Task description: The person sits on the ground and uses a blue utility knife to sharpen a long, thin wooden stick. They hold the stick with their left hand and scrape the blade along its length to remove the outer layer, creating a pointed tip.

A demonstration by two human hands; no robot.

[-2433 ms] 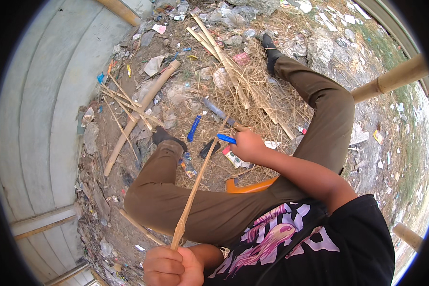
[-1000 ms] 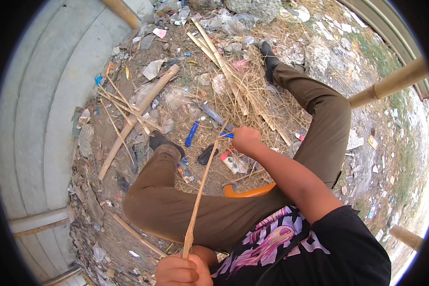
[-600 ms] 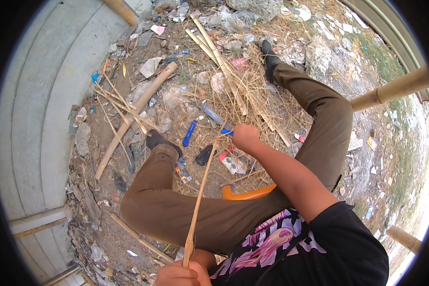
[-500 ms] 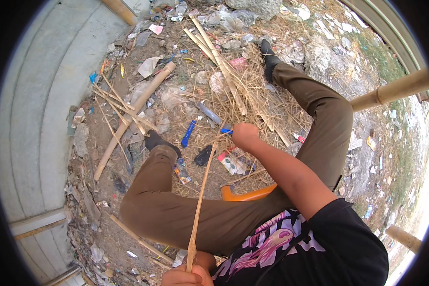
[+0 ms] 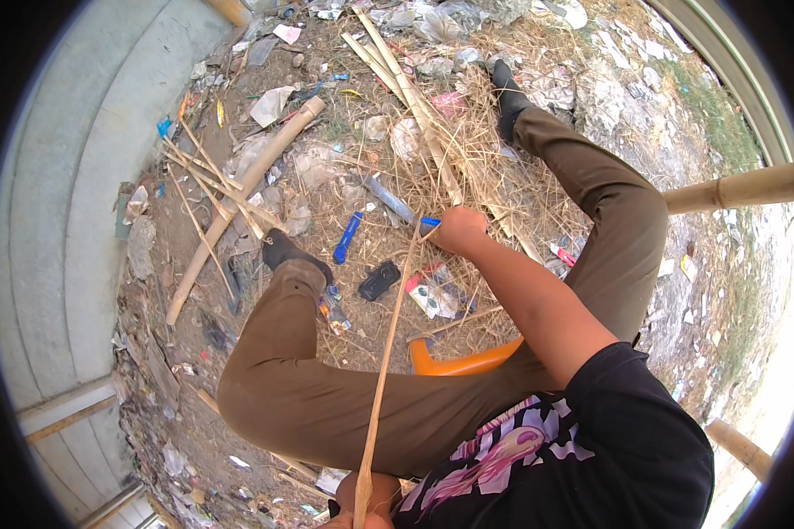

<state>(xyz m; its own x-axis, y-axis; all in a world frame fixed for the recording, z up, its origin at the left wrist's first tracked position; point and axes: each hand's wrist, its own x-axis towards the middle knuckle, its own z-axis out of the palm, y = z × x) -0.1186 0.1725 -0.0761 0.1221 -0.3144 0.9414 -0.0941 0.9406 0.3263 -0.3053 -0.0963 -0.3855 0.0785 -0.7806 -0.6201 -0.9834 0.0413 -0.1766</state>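
A long, thin bamboo strip (image 5: 384, 379) runs from the lower edge up across my bent left leg toward the middle of the view. My left hand (image 5: 362, 520), partly cut off by the lower edge, is closed around its near end. My right hand (image 5: 460, 231) is a closed fist on a small blue-handled tool (image 5: 430, 224), held where the strip's far end lies. The fist hides most of that tool, and its blade cannot be made out.
Ahead, a blue tool (image 5: 348, 238), a dark blade-like piece (image 5: 388, 198) and a black object (image 5: 379, 280) lie on littered ground. Left is a thick bamboo pole (image 5: 247, 207) with thin sticks across it; split bamboo (image 5: 415, 101) lies farther off. An orange seat (image 5: 468, 359) shows beneath me.
My left hand has dropped lower, toward the bottom edge, with the strip's near end. My right hand has shifted slightly right and up with the blue-handled tool.
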